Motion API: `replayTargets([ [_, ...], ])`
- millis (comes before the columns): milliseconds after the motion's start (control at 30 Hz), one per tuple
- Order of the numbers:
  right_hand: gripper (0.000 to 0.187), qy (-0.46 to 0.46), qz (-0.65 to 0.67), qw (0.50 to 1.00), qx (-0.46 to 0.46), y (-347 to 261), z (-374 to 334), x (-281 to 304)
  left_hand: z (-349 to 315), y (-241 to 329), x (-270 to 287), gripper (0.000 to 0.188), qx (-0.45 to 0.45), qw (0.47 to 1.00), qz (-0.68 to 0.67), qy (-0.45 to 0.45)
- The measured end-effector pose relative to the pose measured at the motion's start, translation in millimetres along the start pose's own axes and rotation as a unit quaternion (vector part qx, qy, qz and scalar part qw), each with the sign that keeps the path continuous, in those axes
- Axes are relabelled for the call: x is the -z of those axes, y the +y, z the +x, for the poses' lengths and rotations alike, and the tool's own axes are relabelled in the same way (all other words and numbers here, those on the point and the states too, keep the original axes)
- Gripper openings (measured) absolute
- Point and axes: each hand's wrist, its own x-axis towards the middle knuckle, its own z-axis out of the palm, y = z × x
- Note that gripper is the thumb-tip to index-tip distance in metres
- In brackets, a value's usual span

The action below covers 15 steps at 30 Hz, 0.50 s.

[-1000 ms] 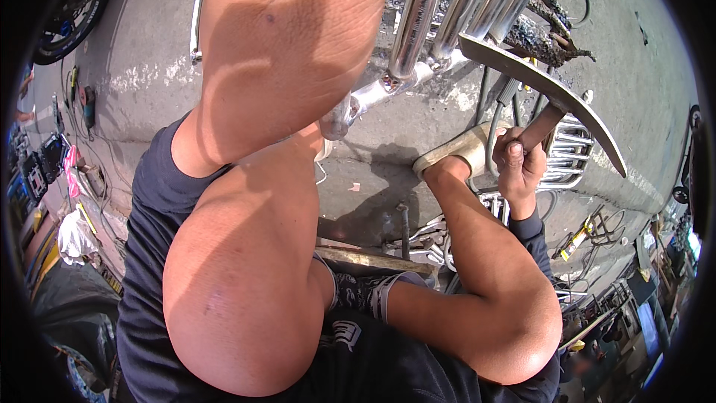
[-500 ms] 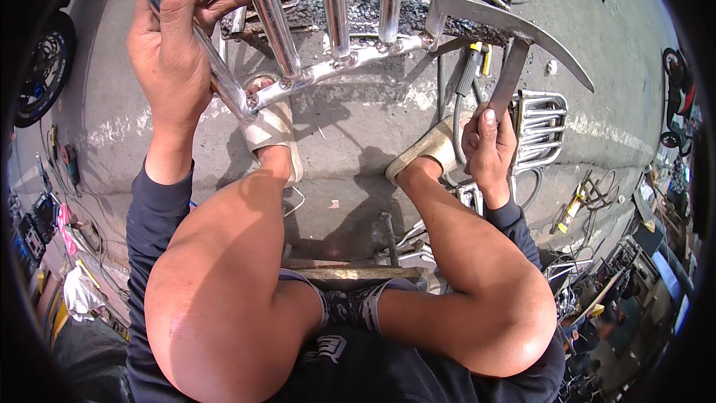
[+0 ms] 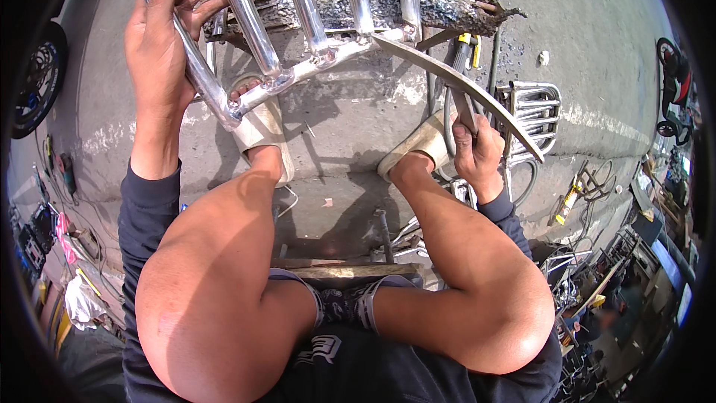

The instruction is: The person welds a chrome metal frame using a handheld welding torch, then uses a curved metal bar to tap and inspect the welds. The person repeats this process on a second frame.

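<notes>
My left hand [image 3: 155,67] is wrapped round the bent outer tube of a shiny metal tube rack [image 3: 302,73], tilted up at the top left. Several parallel tubes are welded to its lower rail, with rough beads at the joints. My right hand [image 3: 481,155] grips the flat handle of a chipping hammer [image 3: 456,80], with its long curved steel head slanting across the front. One pointed end of the head lies at a weld near the rail's right part; whether it touches I cannot tell. The other end points down to the right, past my hand.
Behind the rack stands a spatter-crusted metal stand [image 3: 388,6]. A welding electrode holder [image 3: 464,52] with a cable hangs near its right side. Another tube rack [image 3: 535,116] lies right of my right hand. My sandalled feet rest on concrete; cables and scrap lie at both sides.
The hammer has swung left and down, bringing one pointed end to the rack's weld. My right hand has turned and lowered slightly. The rack and my left hand appear slightly further left.
</notes>
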Motion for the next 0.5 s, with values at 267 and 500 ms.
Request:
replayTargets([
  [267,0.018,0.008,-0.009,0.996,-0.088,0.1,-0.3,-3.2,-6.2,9.0,-9.0,0.043,-0.008,1.0,0.011,0.018],
  [500,0.023,0.07,-0.014,0.993,-0.099,1.4,1.7,-0.3,-23.6,23.7,-22.4,0.045,-0.055,0.998,0.01,0.016],
])
